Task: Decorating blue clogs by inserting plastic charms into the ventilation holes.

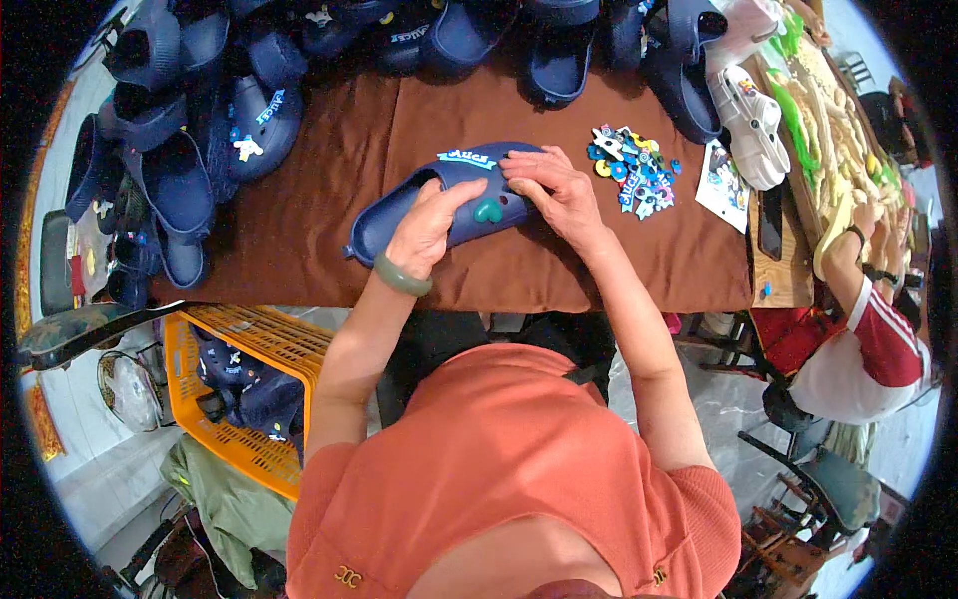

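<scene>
One navy clog (464, 228) at the upper centre of the frame, over a brown cloth (649, 265).
We see the left hand (427, 225) grasping it beside the heel opening, thumb laid along the upper, while the right hand (561, 195) clasps the toe; its fingertips hide the spot, so we cannot tell whether a small piece sits beneath them. A green charm (488, 210) shows between the hands, a lettered charm (467, 158) above. We find a charm pile (636, 172) at upper right and an orange crate (244, 454) at lower left.
</scene>
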The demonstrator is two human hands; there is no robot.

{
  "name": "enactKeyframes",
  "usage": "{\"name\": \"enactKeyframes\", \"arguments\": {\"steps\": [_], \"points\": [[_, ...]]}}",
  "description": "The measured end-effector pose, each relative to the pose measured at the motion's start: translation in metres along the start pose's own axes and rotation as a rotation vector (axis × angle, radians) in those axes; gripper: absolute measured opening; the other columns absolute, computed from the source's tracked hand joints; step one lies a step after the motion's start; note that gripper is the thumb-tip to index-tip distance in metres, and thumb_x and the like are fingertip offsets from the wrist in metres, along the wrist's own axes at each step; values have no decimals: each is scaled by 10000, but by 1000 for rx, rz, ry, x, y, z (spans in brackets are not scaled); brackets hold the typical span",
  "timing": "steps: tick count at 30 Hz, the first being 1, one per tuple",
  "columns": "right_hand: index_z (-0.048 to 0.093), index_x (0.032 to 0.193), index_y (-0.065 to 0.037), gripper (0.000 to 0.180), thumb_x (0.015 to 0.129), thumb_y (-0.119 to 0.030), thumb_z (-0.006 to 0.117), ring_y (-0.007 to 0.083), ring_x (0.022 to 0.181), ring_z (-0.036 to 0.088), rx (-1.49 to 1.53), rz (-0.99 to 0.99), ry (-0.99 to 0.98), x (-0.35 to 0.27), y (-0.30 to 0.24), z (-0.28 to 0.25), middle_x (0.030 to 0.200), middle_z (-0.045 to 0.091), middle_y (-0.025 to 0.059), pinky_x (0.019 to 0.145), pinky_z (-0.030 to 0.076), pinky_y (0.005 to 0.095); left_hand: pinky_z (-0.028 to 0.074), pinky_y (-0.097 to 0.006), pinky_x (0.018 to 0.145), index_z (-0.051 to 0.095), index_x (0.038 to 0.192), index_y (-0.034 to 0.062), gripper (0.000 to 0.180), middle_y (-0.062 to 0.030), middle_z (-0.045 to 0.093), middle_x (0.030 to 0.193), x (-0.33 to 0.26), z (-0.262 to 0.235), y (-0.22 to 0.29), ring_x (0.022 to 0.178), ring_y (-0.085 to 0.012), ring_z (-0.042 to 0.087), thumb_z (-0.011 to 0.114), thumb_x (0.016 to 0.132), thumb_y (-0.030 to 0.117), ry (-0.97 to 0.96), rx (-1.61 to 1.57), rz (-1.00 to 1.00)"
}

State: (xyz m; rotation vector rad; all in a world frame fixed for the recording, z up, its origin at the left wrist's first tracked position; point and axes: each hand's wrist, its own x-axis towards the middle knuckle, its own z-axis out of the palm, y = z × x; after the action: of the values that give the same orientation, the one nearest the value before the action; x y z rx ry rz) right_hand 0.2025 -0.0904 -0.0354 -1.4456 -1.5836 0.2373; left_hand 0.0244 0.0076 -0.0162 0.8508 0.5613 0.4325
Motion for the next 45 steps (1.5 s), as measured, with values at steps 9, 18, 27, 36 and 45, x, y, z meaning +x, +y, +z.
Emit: {"name": "enactKeyframes", "arguments": {"steps": [9, 18, 27, 36, 45], "points": [[612, 971, -16, 99, 911, -71, 556, 234, 860, 631, 217, 317, 354, 1, 10, 10, 921, 645, 117, 787, 491, 295, 444, -207, 623, 656, 867, 4, 222, 17, 620, 798, 2, -1, -1, 700, -45, 550, 629, 905, 221, 171, 223, 100], [509, 800, -78, 439, 716, -438, 747, 284, 745, 492, -190, -252, 11, 8, -27, -4, 778, 494, 93, 689, 363, 385, 464, -209, 588, 662, 892, 13, 225, -11, 653, 807, 4, -8, -8, 645, -69, 592, 634, 900, 235, 223, 304, 134], [523, 803, -73, 570, 667, -605, 674, 270, 771, 533, -466, -288, -319, 29, -38, -6, 768, 504, 95, 716, 381, 377, 459, -209, 599, 659, 911, 27, 197, -1, 646, 820, 1, -6, -3, 671, -68, 592, 611, 912, 218, 130, 243, 106], [555, 754, -91, 387, 831, -468, 596, 251, 714, 550, -477, -429, -239, 27, -29, 7, 750, 543, 74, 691, 406, 381, 473, -221, 715, 618, 1036, 3, 218, -10, 628, 959, 2, -7, -4, 810, -63, 581, 564, 938, 189, 84, 120, 96], [522, 709, -97, 212, 808, -227, 657, 234, 681, 547, -485, -363, -87, 18, -24, 25, 679, 494, 60, 672, 415, 365, 469, -219, 715, 622, 1016, 13, 194, -7, 624, 944, 1, -8, -6, 806, -61, 576, 573, 932, 181, 97, 126, 131]]}}
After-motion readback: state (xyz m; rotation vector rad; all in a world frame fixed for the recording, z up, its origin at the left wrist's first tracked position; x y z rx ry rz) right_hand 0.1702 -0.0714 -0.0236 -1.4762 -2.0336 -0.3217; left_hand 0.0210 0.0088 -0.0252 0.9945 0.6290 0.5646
